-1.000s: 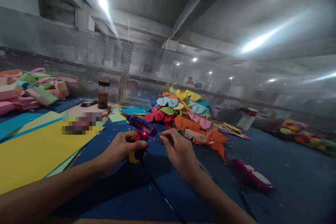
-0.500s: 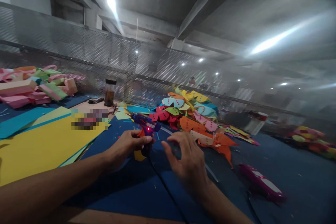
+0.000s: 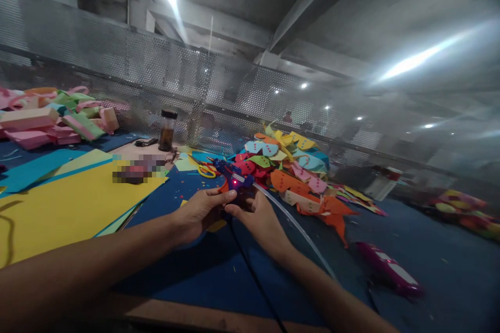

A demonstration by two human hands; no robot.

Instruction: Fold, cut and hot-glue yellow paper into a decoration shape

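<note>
Here, both hands meet at a small glue gun [image 3: 233,181] over the blue table [image 3: 429,250]. The gun is dark plastic, blue to purple, with a red light glowing on its side and its nozzle pointing up and away to the left. The left hand [image 3: 201,210] is curled about the gun's grip from the left, thumb laid across toward the light. The right hand [image 3: 258,218] closes on the gun's rear from the right, fingers bent, its fingertips touching the left thumb. A long, thin, clear glue stick [image 3: 297,229] runs from the back of the gun down to the right, passing just beside the right hand; the blur makes it hard to tell whether the fingers pinch it. A black cord [image 3: 250,265] trails from the gun toward the near edge.

Just behind the gun lie yellow-handled scissors [image 3: 206,170]. To the right rises a heap of paper cutouts [image 3: 289,166], orange, pink, teal and yellow, curved and dotted. On the left lie flat sheets of yellow paper [image 3: 66,203] over teal ones, with pink and green folded strips [image 3: 50,119] stacked further back. A dark-lidded jar [image 3: 167,130] stands by the perforated metal screen [image 3: 97,73]. A magenta tool [image 3: 388,270], smooth and elongated, lies well apart on the right.
</note>
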